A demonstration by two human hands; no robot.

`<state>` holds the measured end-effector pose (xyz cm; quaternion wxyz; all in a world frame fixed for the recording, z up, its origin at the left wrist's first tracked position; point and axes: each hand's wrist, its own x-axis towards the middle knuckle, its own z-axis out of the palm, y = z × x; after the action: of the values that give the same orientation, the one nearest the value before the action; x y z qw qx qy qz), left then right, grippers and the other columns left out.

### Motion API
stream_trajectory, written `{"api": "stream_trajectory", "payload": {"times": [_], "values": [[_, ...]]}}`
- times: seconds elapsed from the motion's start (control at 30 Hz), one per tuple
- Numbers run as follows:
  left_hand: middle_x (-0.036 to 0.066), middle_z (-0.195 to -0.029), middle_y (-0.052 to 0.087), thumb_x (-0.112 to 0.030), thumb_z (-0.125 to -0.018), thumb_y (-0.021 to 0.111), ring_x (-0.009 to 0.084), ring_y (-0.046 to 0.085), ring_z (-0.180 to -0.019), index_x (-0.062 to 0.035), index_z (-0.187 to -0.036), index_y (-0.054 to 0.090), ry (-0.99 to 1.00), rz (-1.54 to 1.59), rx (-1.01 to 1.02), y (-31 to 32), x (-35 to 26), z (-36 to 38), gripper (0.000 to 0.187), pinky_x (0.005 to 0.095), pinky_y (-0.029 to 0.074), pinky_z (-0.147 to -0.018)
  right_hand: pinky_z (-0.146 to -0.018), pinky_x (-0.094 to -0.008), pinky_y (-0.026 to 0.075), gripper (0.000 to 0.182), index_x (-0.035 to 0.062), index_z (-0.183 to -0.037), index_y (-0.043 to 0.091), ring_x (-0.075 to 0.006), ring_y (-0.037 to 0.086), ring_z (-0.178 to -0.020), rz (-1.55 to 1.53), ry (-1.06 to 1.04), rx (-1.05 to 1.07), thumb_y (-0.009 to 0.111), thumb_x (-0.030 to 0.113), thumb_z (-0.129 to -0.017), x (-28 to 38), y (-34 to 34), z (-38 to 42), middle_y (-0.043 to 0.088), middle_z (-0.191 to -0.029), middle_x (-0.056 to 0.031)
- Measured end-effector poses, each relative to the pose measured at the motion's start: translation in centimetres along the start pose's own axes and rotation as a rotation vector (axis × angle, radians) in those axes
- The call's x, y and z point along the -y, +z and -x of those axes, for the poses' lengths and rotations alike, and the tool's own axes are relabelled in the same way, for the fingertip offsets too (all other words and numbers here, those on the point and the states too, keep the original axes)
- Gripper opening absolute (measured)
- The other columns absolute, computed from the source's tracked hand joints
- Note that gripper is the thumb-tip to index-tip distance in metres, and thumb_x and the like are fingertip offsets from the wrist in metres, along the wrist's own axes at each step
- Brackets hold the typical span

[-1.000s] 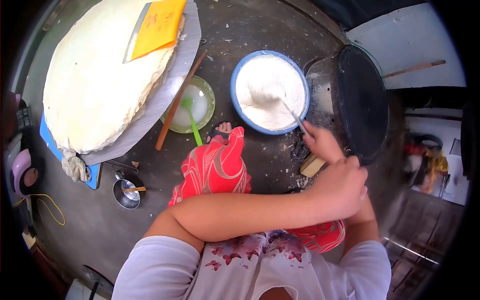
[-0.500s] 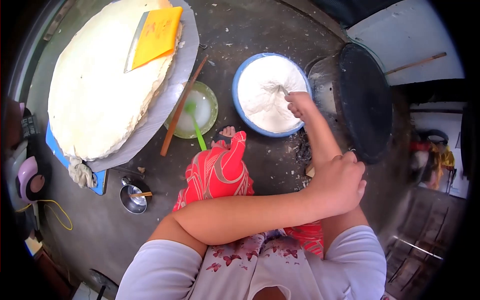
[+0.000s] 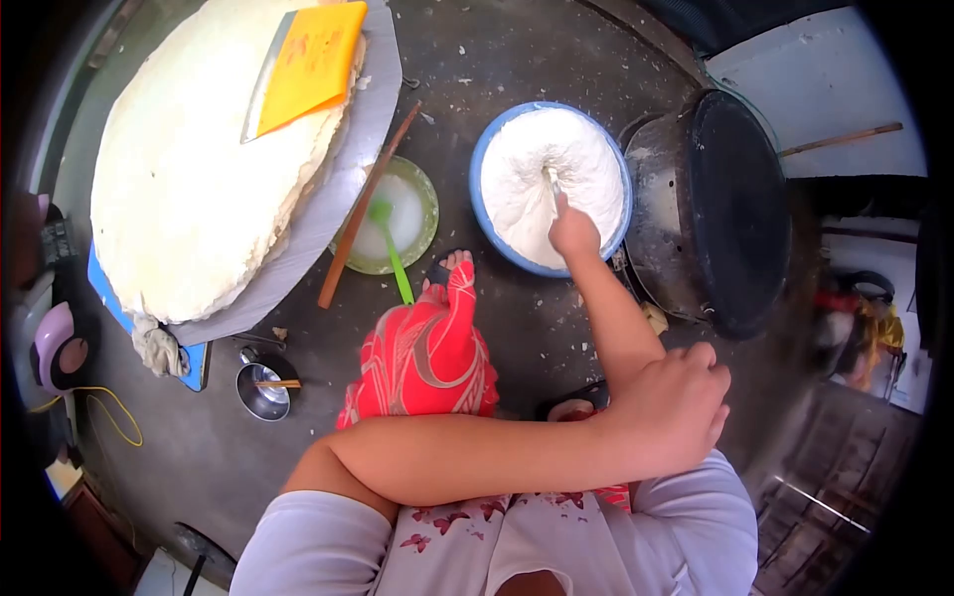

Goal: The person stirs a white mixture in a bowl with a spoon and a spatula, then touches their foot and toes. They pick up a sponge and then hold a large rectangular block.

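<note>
My right hand [image 3: 574, 233] is closed round the handle of a metal utensil [image 3: 555, 182]. The utensil's lower end is sunk in a thick white mixture [image 3: 522, 164] that fills a blue-rimmed bowl [image 3: 476, 206] on the floor. Folds in the mixture gather round the spot where the utensil goes in. My left arm lies across my lap, and my left hand [image 3: 671, 409] is curled over my right arm near the elbow.
Left of the bowl, a green basin [image 3: 429, 238] holds cloudy liquid and a green-handled tool [image 3: 397, 270]; a wooden stick [image 3: 360, 226] leans across its edge. A yellow scraper [image 3: 316, 62] rests on a big pale slab [image 3: 199, 179]. A dark-lidded pot [image 3: 661, 214] stands right. A metal cup [image 3: 260, 397] sits lower left.
My right hand and the utensil have swung left and slightly down across the bowl, and the mixture's folds have shifted. My left hand has moved slightly down along with my right arm.
</note>
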<state>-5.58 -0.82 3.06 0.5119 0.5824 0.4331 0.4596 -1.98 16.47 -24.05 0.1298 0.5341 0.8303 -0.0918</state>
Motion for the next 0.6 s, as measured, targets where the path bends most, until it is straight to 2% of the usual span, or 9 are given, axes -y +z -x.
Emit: {"api": "stream_trajectory", "payload": {"times": [0.03, 0.1, 0.17, 0.2, 0.27, 0.33, 0.43, 0.5, 0.6], "values": [[0.019, -0.101, 0.051, -0.014, -0.08, 0.056, 0.0357, 0.055, -0.088, 0.0045, -0.093, 0.054, 0.013, -0.014, -0.048, 0.2, 0.2, -0.6, 0.023, 0.0415, 0.046, -0.076, -0.059, -0.0427, 0.049, 0.047, 0.0066, -0.128, 0.042, -0.0318, 0.062, -0.069, -0.007, -0.003, -0.011, 0.046, 0.013, -0.082, 0.1, -1.3, -1.6, 0.063, -0.076, -0.0177], [0.02, -0.1, 0.052, -0.014, -0.08, 0.056, 0.0359, 0.055, -0.088, 0.0043, -0.092, 0.055, 0.032, -0.021, -0.09, 0.3, 0.3, -0.9, 0.022, 0.0415, 0.046, -0.076, -0.047, -0.0371, 0.046, 0.028, 0.0, -0.104, 0.055, -0.025, 0.059, -0.051, -0.665, 0.198, 0.24, 0.052, 0.012, -0.079, -0.4, -4.9, -2.6, 0.06, -0.064, -0.0157], [0.021, -0.1, 0.053, -0.014, -0.08, 0.055, 0.037, 0.056, -0.089, 0.0045, -0.091, 0.056, 0.048, -0.04, -0.104, 0.2, 0.1, -1.2, 0.022, 0.0421, 0.046, -0.077, -0.037, -0.0329, 0.039, 0.019, -0.0012, -0.089, 0.058, -0.019, 0.05, -0.037, -0.999, 0.278, 0.342, 0.059, 0.012, -0.075, -2.6, -7.8, -2.8, 0.054, -0.054, -0.0105], [0.021, -0.102, 0.053, -0.014, -0.079, 0.054, 0.0373, 0.055, -0.092, 0.0042, -0.09, 0.056, 0.033, 0.022, -0.082, 0.2, -0.3, -0.9, 0.021, 0.0425, 0.046, -0.078, -0.045, -0.0358, 0.044, 0.026, -0.0017, -0.096, 0.06, -0.0241, 0.057, -0.046, -0.875, 0.203, 0.348, 0.059, 0.015, -0.076, -3.0, -9.4, -0.9, 0.059, -0.059, -0.0144], [0.021, -0.102, 0.053, -0.013, -0.079, 0.054, 0.0371, 0.055, -0.093, 0.005, -0.09, 0.056, 0.068, 0.038, -0.048, 0.2, -0.6, -0.3, 0.021, 0.0425, 0.046, -0.079, -0.056, -0.0401, 0.048, 0.038, 0.0005, -0.111, 0.058, -0.0317, 0.061, -0.058, -0.482, -0.328, -0.107, 0.059, 0.016, -0.077, -5.6, -9.0, 3.7, 0.061, -0.065, -0.0192], [0.021, -0.102, 0.052, -0.012, -0.078, 0.054, 0.0355, 0.054, -0.095, 0.0065, -0.091, 0.054, 0.093, 0.044, -0.004, 0.2, -0.9, 0.4, 0.022, 0.0418, 0.045, -0.081, -0.067, -0.0438, 0.048, 0.045, 0.0044, -0.12, 0.053, -0.0371, 0.061, -0.071, -0.219, -0.289, 0.041, 0.058, 0.017, -0.078, -4.6, -11.9, 9.6, 0.061, -0.074, -0.0219], [0.02, -0.103, 0.051, -0.011, -0.078, 0.054, 0.0346, 0.055, -0.095, 0.007, -0.095, 0.053, 0.116, 0.038, 0.035, -0.1, -1.3, 1.1, 0.025, 0.0408, 0.045, -0.082, -0.069, -0.0462, 0.048, 0.049, 0.0106, -0.127, 0.045, -0.0364, 0.061, -0.076, 0.011, -0.178, 0.306, 0.055, 0.018, -0.08, -2.5, -10.7, 12.7, 0.062, -0.081, -0.0204], [0.019, -0.103, 0.05, -0.012, -0.079, 0.055, 0.0343, 0.055, -0.093, 0.0057, -0.099, 0.053, 0.117, 0.031, 0.073, -0.3, -1.2, 1.2, 0.027, 0.0407, 0.045, -0.08, -0.073, -0.0437, 0.048, 0.05, 0.0156, -0.131, 0.043, -0.0356, 0.06, -0.082, 0.054, -0.096, 0.311, 0.05, 0.017, -0.081, -1.0, -6.0, 10.5, 0.063, -0.088, -0.0194], [0.019, -0.104, 0.05, -0.013, -0.08, 0.055, 0.0347, 0.055, -0.091, 0.0051, -0.099, 0.053, 0.084, 0.039, 0.033, -0.5, -0.4, 0.8, 0.026, 0.041, 0.045, -0.077, -0.076, -0.046, 0.047, 0.049, 0.0118, -0.129, 0.042, -0.036, 0.06, -0.086, 0.004, -0.019, 0.209, 0.044, 0.013, -0.08, 1.6, -3.0, 4.3, 0.063, -0.093, -0.0185]]}}
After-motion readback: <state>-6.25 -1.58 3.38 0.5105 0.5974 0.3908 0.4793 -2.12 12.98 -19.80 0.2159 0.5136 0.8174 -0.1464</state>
